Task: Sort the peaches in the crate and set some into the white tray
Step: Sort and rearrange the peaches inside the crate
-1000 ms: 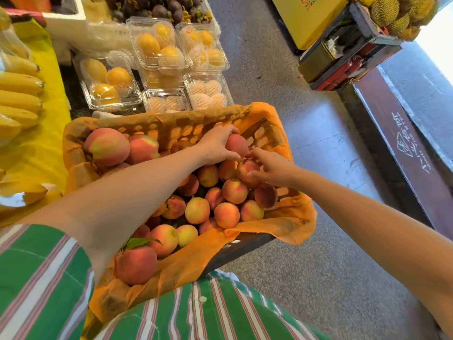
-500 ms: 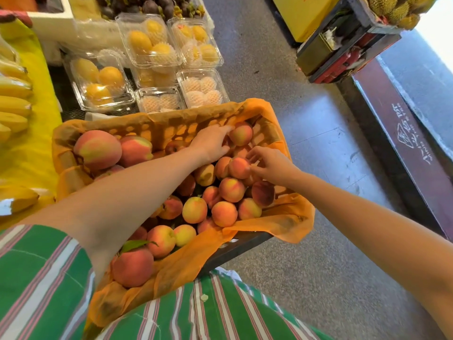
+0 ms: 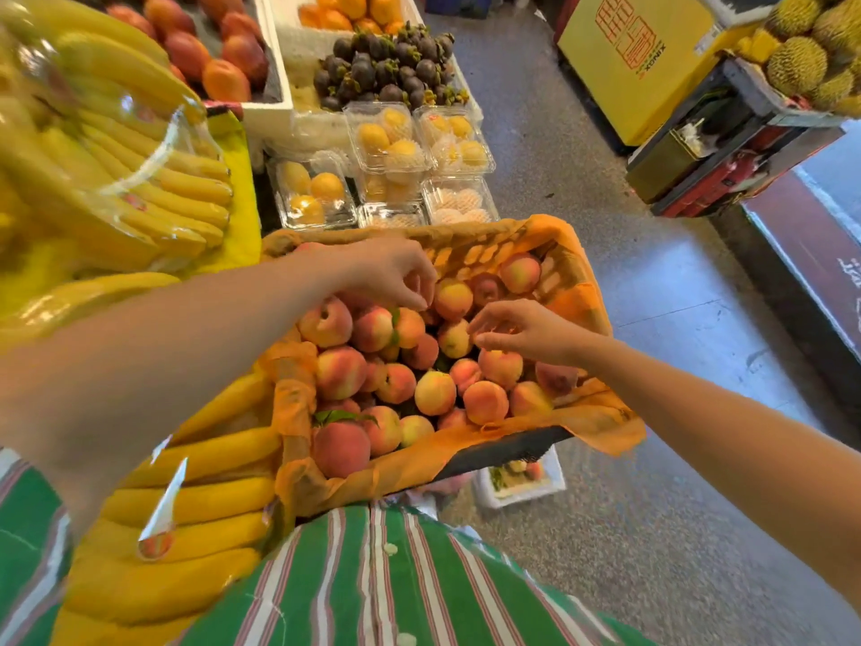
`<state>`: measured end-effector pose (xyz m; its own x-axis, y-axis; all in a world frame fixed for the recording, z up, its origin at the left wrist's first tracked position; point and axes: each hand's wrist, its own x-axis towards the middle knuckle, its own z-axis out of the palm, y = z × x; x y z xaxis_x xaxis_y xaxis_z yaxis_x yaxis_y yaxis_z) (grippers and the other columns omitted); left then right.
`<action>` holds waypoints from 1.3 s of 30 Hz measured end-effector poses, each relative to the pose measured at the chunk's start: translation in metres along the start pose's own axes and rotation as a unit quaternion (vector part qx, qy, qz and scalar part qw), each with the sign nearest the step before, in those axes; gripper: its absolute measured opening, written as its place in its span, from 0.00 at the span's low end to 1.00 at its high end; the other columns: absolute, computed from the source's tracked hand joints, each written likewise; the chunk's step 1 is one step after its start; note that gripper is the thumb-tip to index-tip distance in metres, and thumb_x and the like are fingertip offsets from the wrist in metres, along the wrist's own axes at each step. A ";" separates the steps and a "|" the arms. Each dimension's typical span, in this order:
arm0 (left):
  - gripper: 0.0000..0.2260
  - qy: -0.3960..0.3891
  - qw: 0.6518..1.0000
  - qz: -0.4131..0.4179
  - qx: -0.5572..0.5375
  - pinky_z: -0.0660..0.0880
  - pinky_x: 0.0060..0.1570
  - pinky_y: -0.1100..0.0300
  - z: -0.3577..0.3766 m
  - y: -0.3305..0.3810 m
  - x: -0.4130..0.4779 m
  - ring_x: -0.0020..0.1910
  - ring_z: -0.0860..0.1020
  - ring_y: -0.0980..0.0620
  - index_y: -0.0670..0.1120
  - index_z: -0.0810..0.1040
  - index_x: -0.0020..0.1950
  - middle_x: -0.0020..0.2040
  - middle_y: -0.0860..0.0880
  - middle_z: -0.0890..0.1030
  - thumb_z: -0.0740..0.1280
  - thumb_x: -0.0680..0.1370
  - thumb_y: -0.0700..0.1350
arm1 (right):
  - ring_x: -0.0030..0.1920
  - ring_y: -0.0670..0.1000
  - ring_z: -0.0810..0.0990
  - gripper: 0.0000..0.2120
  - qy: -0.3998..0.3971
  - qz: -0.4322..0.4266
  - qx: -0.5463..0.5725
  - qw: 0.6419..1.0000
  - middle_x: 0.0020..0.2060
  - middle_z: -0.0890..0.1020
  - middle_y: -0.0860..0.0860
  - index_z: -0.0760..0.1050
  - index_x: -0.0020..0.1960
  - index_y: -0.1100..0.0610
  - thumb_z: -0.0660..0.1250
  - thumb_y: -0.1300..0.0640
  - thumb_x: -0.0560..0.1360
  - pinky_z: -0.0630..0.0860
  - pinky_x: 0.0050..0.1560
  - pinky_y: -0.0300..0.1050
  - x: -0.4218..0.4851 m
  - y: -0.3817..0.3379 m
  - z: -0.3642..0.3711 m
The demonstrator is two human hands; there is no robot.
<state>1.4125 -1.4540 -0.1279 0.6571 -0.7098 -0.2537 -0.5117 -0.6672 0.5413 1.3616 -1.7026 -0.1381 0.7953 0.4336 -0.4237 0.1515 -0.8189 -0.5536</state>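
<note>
Peaches [image 3: 435, 393] are heaped in the crate [image 3: 505, 452] at the centre of the frame, on an orange liner [image 3: 601, 414] draped over its walls. The left hand [image 3: 391, 272] is lowered over the upper part of the heap, fingers bent downward with their tips among the fruit — whether a peach is actually gripped cannot be told. The right hand [image 3: 526, 333] is held just above the fruit right of centre, fingers loosely spread and thumb extended, with nothing in it. A white tray [image 3: 522, 498] is seen on the floor at lower centre, partly hidden beneath the crate's lower edge; some fruit appears to lie in it already. The step in hand is judged to be picking over the heap. It would be done well if each peach were turned lightly with the fingertips, not squeezed — ripe skin is likely bruised by pressure — and if chosen fruit were lifted singly and laid, not dropped, into the tray.
</note>
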 end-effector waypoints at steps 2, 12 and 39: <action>0.04 0.068 0.997 -0.025 0.032 0.69 0.37 0.60 -0.007 -0.008 -0.022 0.37 0.75 0.57 0.52 0.83 0.46 0.39 0.55 0.79 0.72 0.72 0.50 | 0.54 0.46 0.80 0.12 -0.017 -0.002 0.019 1.000 0.54 0.82 0.49 0.78 0.58 0.55 0.68 0.52 0.77 0.77 0.56 0.44 0.004 -0.015 0.010; 0.22 0.173 0.972 -0.136 0.084 0.71 0.51 0.53 -0.001 -0.056 -0.099 0.57 0.70 0.44 0.50 0.77 0.61 0.50 0.48 0.68 0.75 0.69 0.50 | 0.53 0.50 0.81 0.18 -0.005 0.012 0.119 0.993 0.56 0.81 0.55 0.73 0.65 0.56 0.68 0.52 0.77 0.79 0.51 0.42 0.048 -0.081 0.043; 0.32 0.208 0.977 -0.050 0.024 0.68 0.57 0.51 0.003 -0.105 -0.087 0.57 0.70 0.45 0.47 0.77 0.62 0.57 0.45 0.76 0.77 0.63 0.61 | 0.57 0.52 0.79 0.36 0.098 0.125 0.239 0.958 0.60 0.76 0.51 0.67 0.66 0.56 0.78 0.44 0.65 0.79 0.52 0.45 0.105 -0.084 0.060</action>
<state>1.4073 -1.3226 -0.1651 0.8681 -0.4940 0.0489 -0.4519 -0.7457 0.4896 1.3972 -1.5656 -0.1788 0.8734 0.1298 -0.4693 -0.3071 -0.6012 -0.7378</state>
